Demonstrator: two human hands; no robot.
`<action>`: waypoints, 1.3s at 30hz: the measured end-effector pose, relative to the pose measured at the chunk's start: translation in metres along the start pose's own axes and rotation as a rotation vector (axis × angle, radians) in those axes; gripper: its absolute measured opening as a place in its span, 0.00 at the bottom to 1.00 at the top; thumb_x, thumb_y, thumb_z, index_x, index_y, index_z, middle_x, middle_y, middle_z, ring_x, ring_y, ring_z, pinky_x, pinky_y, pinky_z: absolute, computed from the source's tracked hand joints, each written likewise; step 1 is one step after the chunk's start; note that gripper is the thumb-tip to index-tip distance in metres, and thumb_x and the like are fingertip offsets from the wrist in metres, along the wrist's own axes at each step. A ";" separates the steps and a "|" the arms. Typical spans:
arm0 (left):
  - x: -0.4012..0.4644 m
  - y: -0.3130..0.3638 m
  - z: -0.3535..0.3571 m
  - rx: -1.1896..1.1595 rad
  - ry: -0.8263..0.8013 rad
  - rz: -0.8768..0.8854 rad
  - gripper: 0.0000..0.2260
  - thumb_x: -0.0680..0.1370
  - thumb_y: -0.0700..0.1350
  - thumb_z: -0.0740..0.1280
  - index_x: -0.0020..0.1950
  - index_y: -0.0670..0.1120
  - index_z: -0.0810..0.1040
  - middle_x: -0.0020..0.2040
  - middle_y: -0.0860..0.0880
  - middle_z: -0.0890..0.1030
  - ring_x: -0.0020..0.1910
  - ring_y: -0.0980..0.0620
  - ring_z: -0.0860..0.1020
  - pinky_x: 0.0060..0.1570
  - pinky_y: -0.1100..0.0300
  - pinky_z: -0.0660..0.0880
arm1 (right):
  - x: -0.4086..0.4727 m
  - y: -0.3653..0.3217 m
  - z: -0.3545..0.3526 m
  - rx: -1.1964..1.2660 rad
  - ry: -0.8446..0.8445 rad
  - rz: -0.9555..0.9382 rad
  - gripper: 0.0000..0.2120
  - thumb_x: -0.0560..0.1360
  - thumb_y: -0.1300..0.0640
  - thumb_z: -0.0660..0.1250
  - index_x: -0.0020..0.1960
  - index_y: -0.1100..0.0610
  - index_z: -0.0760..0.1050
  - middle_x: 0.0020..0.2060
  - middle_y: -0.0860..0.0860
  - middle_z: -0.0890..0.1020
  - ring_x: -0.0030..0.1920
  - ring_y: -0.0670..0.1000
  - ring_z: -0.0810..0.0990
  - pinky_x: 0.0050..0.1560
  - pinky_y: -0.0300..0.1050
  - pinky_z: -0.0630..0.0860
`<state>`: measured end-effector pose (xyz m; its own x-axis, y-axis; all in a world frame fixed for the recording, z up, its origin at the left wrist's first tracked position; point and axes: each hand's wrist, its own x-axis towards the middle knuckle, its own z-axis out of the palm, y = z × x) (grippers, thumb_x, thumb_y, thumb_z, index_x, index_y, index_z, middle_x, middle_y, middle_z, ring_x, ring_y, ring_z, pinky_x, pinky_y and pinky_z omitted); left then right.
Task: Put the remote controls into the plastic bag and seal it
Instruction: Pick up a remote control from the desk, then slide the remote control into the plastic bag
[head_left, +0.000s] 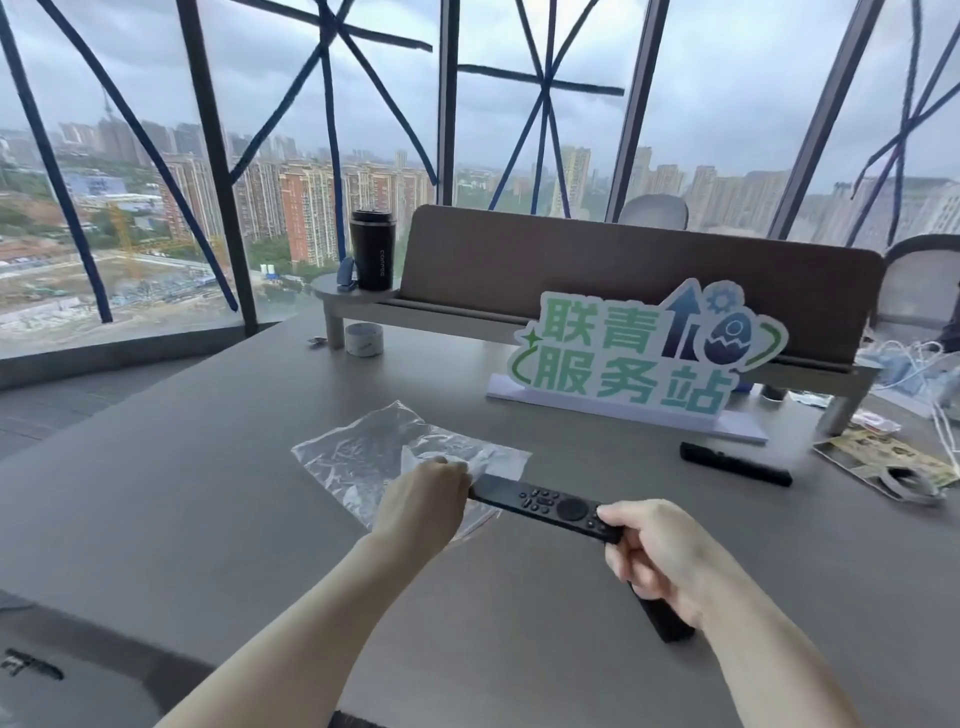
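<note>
A clear plastic bag (363, 452) lies flat on the grey table (182, 509). My left hand (423, 499) pinches the bag's near right edge. My right hand (660, 556) grips the near end of a black remote control (540, 501), whose far end points at the bag's edge by my left fingers. A second black remote (662, 618) lies on the table under my right hand, partly hidden. A third black remote (735, 463) rests farther right, in front of the sign.
A white and green sign (639, 353) stands behind the bag on a white base. A brown desk divider (571, 260), a black cup (372, 249), a tape roll (363, 339), cables (914, 364) and a printed card (878, 457) occupy the far side.
</note>
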<state>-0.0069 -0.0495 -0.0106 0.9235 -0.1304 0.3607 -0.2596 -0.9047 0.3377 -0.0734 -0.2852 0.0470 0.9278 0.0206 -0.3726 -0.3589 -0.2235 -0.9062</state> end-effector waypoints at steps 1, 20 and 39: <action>0.001 0.006 0.000 -0.008 0.000 0.012 0.12 0.80 0.46 0.55 0.39 0.45 0.72 0.43 0.46 0.78 0.42 0.39 0.78 0.35 0.53 0.70 | 0.005 0.002 0.007 -0.022 -0.001 0.000 0.13 0.77 0.58 0.61 0.35 0.59 0.72 0.22 0.57 0.74 0.19 0.50 0.59 0.25 0.40 0.53; 0.007 0.053 0.020 -0.097 -0.013 0.031 0.15 0.79 0.51 0.57 0.34 0.47 0.67 0.35 0.48 0.76 0.39 0.40 0.75 0.34 0.55 0.66 | 0.001 0.067 -0.029 -0.962 0.369 0.104 0.22 0.69 0.39 0.66 0.55 0.54 0.72 0.48 0.51 0.83 0.46 0.54 0.81 0.40 0.45 0.71; 0.017 0.106 0.006 -0.271 -0.030 0.019 0.15 0.79 0.50 0.59 0.38 0.44 0.78 0.34 0.46 0.79 0.37 0.44 0.76 0.35 0.55 0.69 | -0.001 0.047 -0.026 0.035 0.218 -0.143 0.09 0.77 0.60 0.62 0.46 0.58 0.81 0.37 0.55 0.88 0.20 0.50 0.73 0.22 0.39 0.65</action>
<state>-0.0172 -0.1499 0.0260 0.9247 -0.1621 0.3444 -0.3393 -0.7611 0.5529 -0.0888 -0.3215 0.0096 0.9680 -0.1616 -0.1918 -0.2223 -0.1991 -0.9544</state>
